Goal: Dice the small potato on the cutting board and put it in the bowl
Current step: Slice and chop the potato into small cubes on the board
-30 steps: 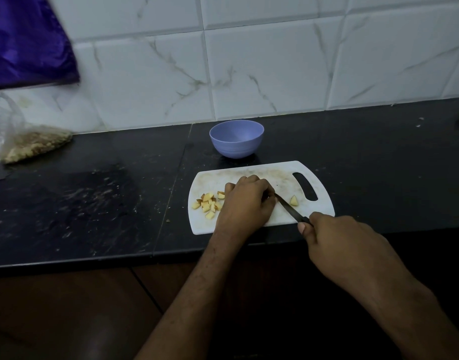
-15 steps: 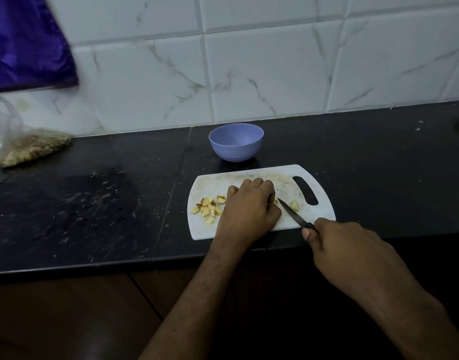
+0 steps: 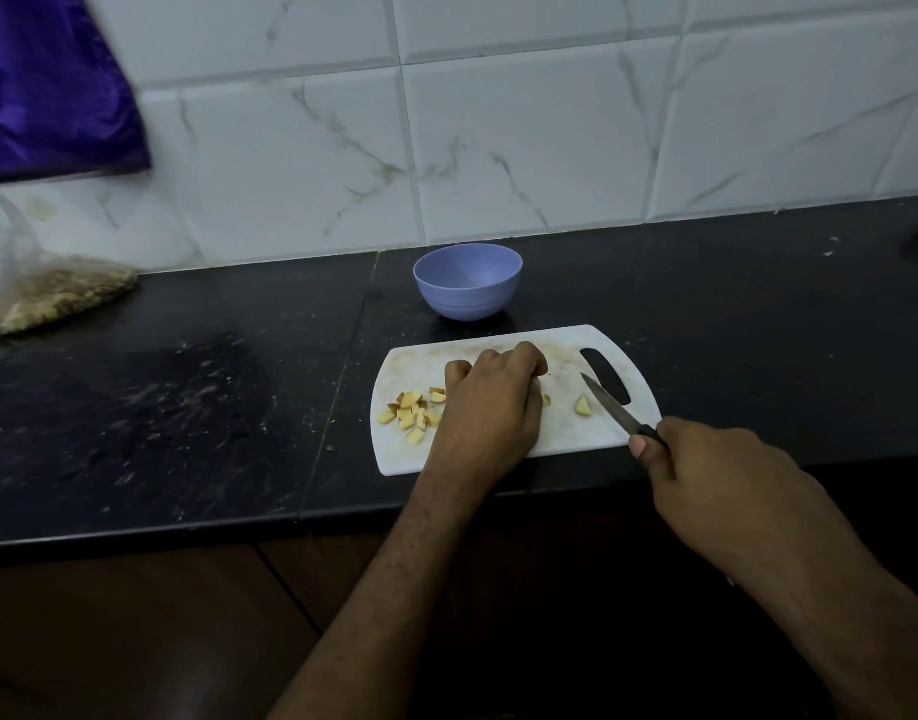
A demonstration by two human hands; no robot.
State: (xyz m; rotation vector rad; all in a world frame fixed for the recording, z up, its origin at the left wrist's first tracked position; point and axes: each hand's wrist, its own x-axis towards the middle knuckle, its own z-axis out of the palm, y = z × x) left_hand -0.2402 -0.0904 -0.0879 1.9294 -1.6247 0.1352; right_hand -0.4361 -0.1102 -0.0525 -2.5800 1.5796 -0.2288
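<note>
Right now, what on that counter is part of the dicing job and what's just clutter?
In the job:
cutting board
diced potato pile
loose potato piece
knife, gripped by the right hand
left hand, curled on the board
bowl, nothing in it

Lying about:
plastic bag of grain
purple cloth

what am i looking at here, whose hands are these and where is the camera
No machine here: a person wears a camera on the head, so it looks down at their own two hands. On the dark counter lies a white cutting board, with an empty purple bowl behind it. The left hand rests curled on the board beside a pile of potato cubes; whether it holds anything is hidden. The right hand grips a knife, blade near one loose potato piece.
</note>
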